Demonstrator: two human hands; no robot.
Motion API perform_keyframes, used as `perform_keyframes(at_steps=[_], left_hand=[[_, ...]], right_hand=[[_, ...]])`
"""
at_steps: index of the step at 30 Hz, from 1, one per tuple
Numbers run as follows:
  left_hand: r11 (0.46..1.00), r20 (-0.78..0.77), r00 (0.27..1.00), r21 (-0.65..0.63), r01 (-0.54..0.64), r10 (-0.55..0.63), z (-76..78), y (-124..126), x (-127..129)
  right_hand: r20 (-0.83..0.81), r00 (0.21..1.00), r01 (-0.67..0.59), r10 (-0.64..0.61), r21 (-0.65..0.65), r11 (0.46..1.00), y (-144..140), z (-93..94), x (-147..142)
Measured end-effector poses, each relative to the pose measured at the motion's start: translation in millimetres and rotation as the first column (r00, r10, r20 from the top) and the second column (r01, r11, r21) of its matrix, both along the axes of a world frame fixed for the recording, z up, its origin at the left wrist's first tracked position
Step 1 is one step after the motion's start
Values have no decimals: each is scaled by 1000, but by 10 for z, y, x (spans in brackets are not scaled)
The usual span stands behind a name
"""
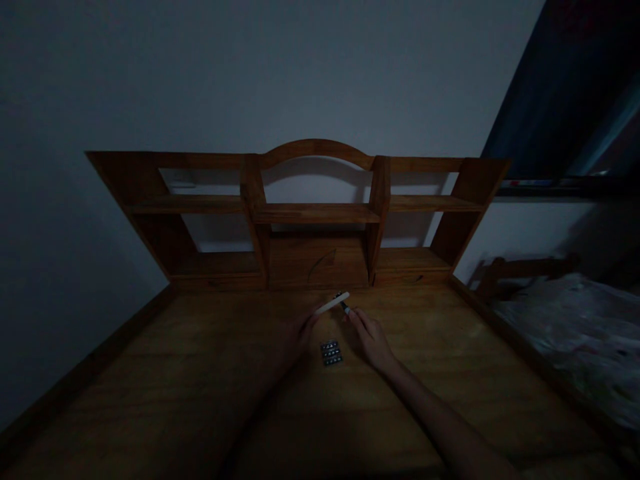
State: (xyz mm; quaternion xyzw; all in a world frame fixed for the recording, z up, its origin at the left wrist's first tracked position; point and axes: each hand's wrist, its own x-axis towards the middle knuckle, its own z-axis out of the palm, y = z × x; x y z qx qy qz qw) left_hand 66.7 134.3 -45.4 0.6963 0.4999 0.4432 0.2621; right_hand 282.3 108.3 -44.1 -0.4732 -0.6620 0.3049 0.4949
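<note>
My left hand [301, 329] is closed around the near end of a pale, narrow bar [332, 304], which slants up and away to the right. In my right hand [369, 335], the fingers pinch a small dark pen-like tool [345, 307] with a light band near the fingertips. The tool crosses close to the bar's far end; whether they touch I cannot tell. Something small and dark shows just behind the bar, too dim to name. On the desk between my forearms lies a small dark card [331, 353] with rows of light marks.
Under me spreads a wooden desk top [200, 373] with raised side edges. Along its back stands a wooden shelf unit [316, 213] against a pale wall [300, 73]. To the right, beyond the edge, are a clear plastic-covered heap [575, 327] and a dark window [575, 100].
</note>
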Motion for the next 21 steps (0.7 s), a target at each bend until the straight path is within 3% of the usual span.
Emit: perform_keyframes(at_steps=[3,11,15,21], left_hand=[[998,-102,994,56,-22,27,18,-17,-1],[985,-102,985,111,-131,142,48,-51,-48],[992,-145,986,101,-73,88,10,-22,-46],[991,-148,980,2,-131,130,3,31,-71]], right_hand=[[7,1000,12,-12,2,1000,-1,0,-14],[43,996,80,-80,17,997,19,-20,-8],[67,991,113,-114,18,993,42,-51,15],[68,990,121,-122,12,993,61,-76,21]])
